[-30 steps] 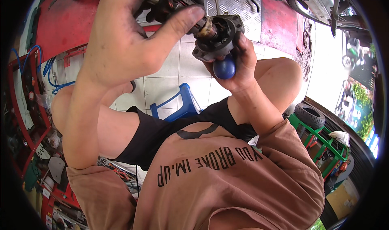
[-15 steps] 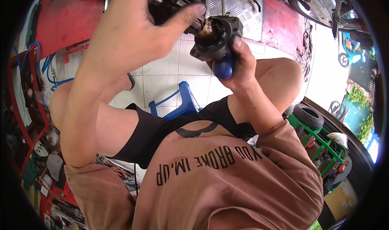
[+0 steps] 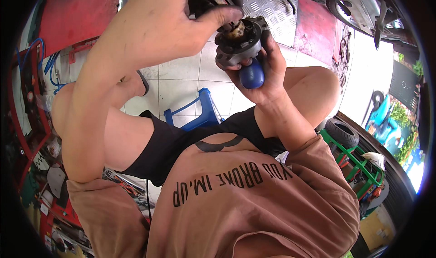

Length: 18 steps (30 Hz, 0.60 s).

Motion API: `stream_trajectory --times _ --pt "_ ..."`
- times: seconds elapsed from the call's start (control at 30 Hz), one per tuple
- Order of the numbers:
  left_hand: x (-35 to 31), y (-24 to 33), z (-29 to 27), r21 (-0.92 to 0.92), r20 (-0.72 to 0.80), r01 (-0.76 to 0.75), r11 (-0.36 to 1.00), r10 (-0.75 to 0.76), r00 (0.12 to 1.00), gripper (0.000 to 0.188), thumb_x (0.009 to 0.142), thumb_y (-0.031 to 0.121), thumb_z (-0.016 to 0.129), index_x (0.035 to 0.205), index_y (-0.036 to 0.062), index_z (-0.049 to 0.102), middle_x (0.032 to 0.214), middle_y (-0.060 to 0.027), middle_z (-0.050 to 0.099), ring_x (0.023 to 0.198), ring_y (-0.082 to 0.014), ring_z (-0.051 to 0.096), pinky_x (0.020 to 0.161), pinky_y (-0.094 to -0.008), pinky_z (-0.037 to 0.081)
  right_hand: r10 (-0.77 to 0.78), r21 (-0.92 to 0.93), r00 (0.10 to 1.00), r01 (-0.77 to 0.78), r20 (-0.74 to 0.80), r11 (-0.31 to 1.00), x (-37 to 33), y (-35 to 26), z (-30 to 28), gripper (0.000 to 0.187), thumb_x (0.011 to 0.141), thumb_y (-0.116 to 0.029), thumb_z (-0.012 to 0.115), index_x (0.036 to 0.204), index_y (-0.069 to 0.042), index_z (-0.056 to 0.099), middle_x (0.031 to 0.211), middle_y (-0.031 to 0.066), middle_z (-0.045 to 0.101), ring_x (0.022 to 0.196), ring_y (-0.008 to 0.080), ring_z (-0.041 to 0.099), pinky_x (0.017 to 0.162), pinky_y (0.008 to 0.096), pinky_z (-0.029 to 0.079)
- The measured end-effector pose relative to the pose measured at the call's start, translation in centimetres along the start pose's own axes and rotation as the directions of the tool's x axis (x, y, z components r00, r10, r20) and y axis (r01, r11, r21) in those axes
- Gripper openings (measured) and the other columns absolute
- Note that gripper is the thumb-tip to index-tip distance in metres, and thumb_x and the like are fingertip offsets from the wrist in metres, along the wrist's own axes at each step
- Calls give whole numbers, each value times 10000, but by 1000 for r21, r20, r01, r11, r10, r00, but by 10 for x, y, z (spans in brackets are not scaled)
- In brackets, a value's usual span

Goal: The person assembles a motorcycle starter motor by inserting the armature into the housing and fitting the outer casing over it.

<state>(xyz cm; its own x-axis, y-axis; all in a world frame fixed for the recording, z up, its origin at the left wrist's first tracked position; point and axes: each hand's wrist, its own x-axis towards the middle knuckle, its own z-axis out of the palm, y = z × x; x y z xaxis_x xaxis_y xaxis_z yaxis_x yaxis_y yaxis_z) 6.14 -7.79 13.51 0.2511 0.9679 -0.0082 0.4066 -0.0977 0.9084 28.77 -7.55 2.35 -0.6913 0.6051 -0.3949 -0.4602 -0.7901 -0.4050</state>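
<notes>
My right hand (image 3: 271, 71) grips a dark metal housing (image 3: 237, 55) with bolt lugs, its round opening facing up toward me. A bulbous blue handle (image 3: 252, 76), like a screwdriver's, is held in the same hand beneath the housing. Brownish grease (image 3: 236, 32) coats the part in the opening. My left hand (image 3: 206, 30), fingers blackened, is closed around a dark, roughly cylindrical part (image 3: 203, 4) at the top edge. Its thumb and fingertips are right by the housing's rim. Whether the two parts touch is hidden by the fingers.
A blue plastic stool (image 3: 206, 105) stands on the tiled floor between my legs. At the right are a green rack (image 3: 363, 167) and a tyre (image 3: 342, 133); at the left, red shelving (image 3: 42, 144). A diamond-plate metal sheet (image 3: 263, 10) and a vehicle's underside (image 3: 363, 8) are ahead.
The housing has tilted in my right hand, showing more of its outer side and the blue handle. A metal shaft beyond it no longer shows. My left hand has shifted slightly right.
</notes>
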Motion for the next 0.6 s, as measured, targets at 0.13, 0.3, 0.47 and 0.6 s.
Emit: stream_trajectory --times 0.13,0.3,0.47,0.6 --pt "1 1 5 80 -45 -29 996 33 998 195 851 112 696 947 -57 683 777 -154 696 688 -177 634 656 -295 499 -92 -93 995 94 24 991 -6 0 5 592 911 -391 681 1326 -16 489 1167 124 617 1015 205 621 873 347 528" --pt "-2 5 22 71 -257 100 993 -78 963 205 859 147 715 927 -46 702 779 -173 695 708 -204 645 678 -322 508 -284 -408 959 252 -20 877 -8 4 12 819 838 -270 789 1438 12 307 1234 166 572 1123 239 609 970 380 512" --pt "-4 5 16 116 -154 83 990 -65 986 214 862 155 720 944 -41 694 799 -171 693 762 -201 652 720 -334 510 -397 -545 913 380 93 747 -4 7 8 839 824 -234 810 1441 23 304 1260 164 562 1151 245 597 992 382 500" --pt "-6 0 6 86 -19 -79 993 80 997 198 871 131 705 963 -41 676 795 -160 682 775 -185 644 732 -325 506 -193 -335 979 201 59 921 -10 5 7 777 852 -360 775 1402 24 381 1233 166 588 1116 245 613 988 385 500"
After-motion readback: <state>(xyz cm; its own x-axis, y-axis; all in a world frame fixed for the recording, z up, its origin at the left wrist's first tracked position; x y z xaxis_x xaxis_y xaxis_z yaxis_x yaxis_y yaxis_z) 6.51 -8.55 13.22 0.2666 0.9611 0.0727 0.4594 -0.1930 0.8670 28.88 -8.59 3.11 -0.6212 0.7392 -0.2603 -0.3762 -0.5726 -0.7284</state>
